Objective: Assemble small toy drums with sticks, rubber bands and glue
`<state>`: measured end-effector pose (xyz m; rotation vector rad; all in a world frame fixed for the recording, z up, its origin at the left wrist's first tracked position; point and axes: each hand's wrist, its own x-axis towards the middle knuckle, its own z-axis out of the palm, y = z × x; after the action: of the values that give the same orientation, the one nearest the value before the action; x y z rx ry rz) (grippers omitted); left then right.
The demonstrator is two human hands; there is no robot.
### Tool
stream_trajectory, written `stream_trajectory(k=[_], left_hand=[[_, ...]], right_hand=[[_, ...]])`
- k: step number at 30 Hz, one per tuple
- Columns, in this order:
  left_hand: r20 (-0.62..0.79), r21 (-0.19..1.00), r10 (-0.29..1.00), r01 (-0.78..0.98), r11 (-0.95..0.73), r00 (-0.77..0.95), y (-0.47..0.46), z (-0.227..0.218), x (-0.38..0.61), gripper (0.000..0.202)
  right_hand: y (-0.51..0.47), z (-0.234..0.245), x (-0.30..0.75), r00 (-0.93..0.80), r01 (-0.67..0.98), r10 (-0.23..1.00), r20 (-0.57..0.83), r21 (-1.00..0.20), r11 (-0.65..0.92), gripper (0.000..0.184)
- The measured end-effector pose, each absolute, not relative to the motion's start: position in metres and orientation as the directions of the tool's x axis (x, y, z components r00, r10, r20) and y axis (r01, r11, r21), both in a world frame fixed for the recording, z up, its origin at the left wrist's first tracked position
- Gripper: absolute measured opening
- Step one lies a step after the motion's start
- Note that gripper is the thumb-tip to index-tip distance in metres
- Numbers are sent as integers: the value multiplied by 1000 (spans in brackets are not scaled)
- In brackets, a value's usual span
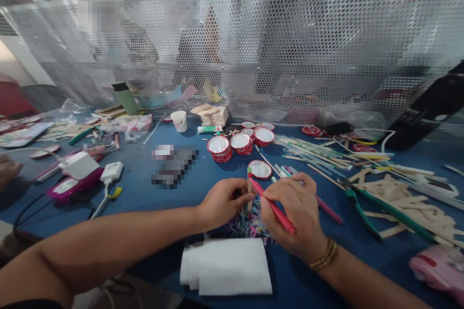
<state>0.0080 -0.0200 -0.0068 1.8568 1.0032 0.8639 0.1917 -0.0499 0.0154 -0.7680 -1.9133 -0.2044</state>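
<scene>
My left hand [223, 203] pinches a small wooden craft stick [250, 184] upright between thumb and fingers; its top end is green. In my right hand [297, 210], with a gold bracelet at the wrist, is a red marker pen [281, 216]. The pen's tip meets or nearly meets the stick just below the green end. Under both hands lies a heap of shiny tinsel shreds [253, 219], partly hidden. A folded white cloth [232, 268] rests on the table in front of me. Just beyond the stick is a round red-rimmed white disc [261, 169].
Stacked red-rimmed discs [219, 146], a paper cup [179, 121] and wooden pieces [213, 116] stand before a perforated metal screen [232, 48]. Green-handled pliers [364, 215] and loose craft sticks [416, 198] lie right. Chargers [79, 165] and cables are left. People sit behind the screen.
</scene>
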Motion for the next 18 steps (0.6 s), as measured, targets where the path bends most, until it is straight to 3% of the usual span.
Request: stream_trajectory(k=[18], left_hand=[[191,904,873,266,-335,450,-18,-9,8,31]], right_hand=[[-46,15,192,-271,632,445,854,-191,751,11]])
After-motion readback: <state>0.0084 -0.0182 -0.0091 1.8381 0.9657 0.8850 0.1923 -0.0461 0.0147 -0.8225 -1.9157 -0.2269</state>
